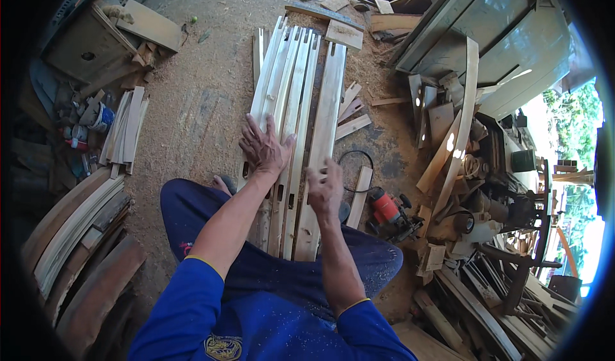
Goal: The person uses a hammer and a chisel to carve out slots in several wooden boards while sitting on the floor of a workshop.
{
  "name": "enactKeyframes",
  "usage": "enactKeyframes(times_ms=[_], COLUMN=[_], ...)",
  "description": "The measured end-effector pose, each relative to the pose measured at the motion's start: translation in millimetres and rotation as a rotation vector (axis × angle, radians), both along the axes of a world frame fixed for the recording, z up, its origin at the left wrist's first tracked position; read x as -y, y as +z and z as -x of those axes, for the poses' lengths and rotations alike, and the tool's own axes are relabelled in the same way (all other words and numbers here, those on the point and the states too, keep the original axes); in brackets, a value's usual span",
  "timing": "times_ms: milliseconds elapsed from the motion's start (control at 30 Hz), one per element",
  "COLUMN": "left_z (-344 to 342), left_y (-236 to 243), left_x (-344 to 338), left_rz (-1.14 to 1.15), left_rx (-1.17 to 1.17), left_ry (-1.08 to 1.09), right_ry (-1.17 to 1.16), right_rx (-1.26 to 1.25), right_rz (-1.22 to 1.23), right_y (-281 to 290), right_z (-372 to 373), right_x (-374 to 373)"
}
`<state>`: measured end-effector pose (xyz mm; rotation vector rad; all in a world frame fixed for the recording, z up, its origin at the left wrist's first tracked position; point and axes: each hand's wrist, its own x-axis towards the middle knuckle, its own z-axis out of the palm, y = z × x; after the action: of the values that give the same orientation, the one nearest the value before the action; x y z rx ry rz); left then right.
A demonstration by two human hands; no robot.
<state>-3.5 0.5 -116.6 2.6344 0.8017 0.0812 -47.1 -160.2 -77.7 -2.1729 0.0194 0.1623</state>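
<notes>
Several long pale wooden slats, with slots cut near their ends, lie side by side lengthwise between my legs. My left hand lies on the left slats with its fingers spread. To their right is a wider plank with a notch at its far end, a narrow gap setting it apart. Over this plank's right edge is my right hand, a little blurred, its fingers loosely bent and apart. I see nothing held in it; whether it touches the plank I cannot tell.
A red power router with a black cord lies right of my knee, beside a short board. Curved wood pieces are stacked at left. Scrap wood and a leaning curved strip crowd the right. Sawdust covers the floor.
</notes>
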Motion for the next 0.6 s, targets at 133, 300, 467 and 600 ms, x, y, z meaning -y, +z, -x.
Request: enactKeyframes(times_ms=[133, 300, 467, 600], left_z=[-2, 0, 0, -3], left_y=[14, 12, 14, 18], left_x=[10, 1, 0, -2], left_rz=[0.026, 0.005, -0.036, -0.037], left_rx=[0.016, 0.037, 0.059, 0.038], left_ry=[-0.035, -0.051, -0.056, -0.078], right_ry=[0.172, 0.185, 0.249, 0.17], right_rx=[0.132, -0.139, 0.014, 0.032], right_rz=[0.158, -0.409, 0.045, 0.126], right_y=[-24, -31, -31, -35], right_z=[23, 12, -4, -3], right_x=[-24, -9, -11, -14])
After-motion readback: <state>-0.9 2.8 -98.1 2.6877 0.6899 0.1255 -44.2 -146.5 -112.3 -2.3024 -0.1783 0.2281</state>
